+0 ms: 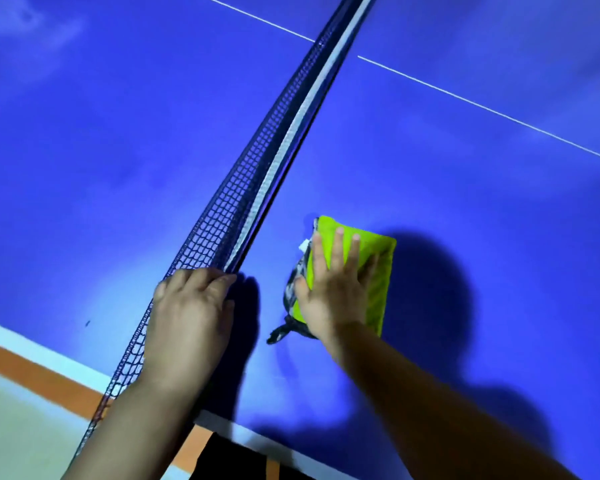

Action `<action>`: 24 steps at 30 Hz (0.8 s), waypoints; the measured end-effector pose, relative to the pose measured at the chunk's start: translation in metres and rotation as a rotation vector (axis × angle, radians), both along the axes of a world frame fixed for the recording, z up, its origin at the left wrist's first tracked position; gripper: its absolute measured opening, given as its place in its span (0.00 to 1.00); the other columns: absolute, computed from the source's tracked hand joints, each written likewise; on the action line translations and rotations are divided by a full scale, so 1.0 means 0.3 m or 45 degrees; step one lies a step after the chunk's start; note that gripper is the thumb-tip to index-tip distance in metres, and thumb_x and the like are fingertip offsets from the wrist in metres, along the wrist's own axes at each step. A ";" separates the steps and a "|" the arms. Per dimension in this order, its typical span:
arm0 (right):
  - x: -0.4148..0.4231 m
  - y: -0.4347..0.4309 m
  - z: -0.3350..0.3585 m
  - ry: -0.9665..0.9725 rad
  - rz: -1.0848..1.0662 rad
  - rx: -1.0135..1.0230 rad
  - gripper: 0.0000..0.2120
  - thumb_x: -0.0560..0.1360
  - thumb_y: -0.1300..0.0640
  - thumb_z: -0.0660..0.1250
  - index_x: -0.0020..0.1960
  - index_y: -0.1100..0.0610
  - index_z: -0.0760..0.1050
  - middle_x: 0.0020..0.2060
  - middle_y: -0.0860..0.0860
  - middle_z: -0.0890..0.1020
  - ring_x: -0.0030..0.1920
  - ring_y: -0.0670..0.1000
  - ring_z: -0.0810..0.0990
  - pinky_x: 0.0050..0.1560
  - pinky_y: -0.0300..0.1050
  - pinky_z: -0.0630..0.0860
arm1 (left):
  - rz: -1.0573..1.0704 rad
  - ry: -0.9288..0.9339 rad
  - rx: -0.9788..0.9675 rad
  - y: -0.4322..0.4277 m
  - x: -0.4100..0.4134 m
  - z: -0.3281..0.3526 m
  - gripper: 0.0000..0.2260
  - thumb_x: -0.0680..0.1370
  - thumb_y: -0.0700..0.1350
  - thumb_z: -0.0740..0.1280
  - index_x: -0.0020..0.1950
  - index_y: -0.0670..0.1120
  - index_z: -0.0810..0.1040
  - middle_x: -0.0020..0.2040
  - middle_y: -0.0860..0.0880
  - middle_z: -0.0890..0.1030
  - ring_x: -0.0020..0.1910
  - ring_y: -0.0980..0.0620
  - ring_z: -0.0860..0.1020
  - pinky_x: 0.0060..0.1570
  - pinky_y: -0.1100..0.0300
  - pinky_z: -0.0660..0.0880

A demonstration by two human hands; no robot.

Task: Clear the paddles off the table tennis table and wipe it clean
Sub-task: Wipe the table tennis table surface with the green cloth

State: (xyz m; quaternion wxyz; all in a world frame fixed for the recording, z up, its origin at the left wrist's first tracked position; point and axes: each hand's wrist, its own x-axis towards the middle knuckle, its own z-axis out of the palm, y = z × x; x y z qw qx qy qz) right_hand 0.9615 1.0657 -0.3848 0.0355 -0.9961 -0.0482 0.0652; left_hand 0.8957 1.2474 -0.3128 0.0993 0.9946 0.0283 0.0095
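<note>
The right grip [333,296], a bare hand, lay flat with fingers [339,247] straight and spread, pressing a lime-green cloth [378,271] onto the blue surface [465,188]. The cloth was folded into a rough rectangle that reached just past the fingertips and out to the grip's right. Much of its middle was covered by the palm. A grey-and-white patterned layer [297,271] showed along the thumb side (whether lining or a second cloth could not be told). A dark strap [279,334] trailed from the corner nearest the wrist.

Left of that grip, near but not touching the cloth, the left grip [191,313] closed over the top of the net [257,174]. Its fingers curled round the net's pale top tape [291,133] and its thumb sat on the mesh side. The fingertips were partly lost in their own shadow, so the hold beneath them was hard to read.

From this grip the net ran away to the upper edge, where it was cut off. It crossed a thin white centre line [465,98] far beyond both grips. Heavy shadow [430,278] spread right of the cloth.

Behind the left wrist lay the white border of the surface [49,344], then floor [32,372] with an orange stripe. A dark shape [239,459] between the forearms was cropped by the bottom edge and unclear.
</note>
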 end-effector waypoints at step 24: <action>0.288 -0.545 0.003 -0.061 0.166 0.074 0.33 0.70 0.39 0.54 0.75 0.44 0.62 0.76 0.53 0.63 0.76 0.59 0.59 0.72 0.64 0.53 | -0.079 0.229 0.059 -0.535 0.186 -0.064 0.16 0.69 0.49 0.57 0.46 0.49 0.82 0.42 0.50 0.82 0.40 0.44 0.77 0.41 0.54 0.68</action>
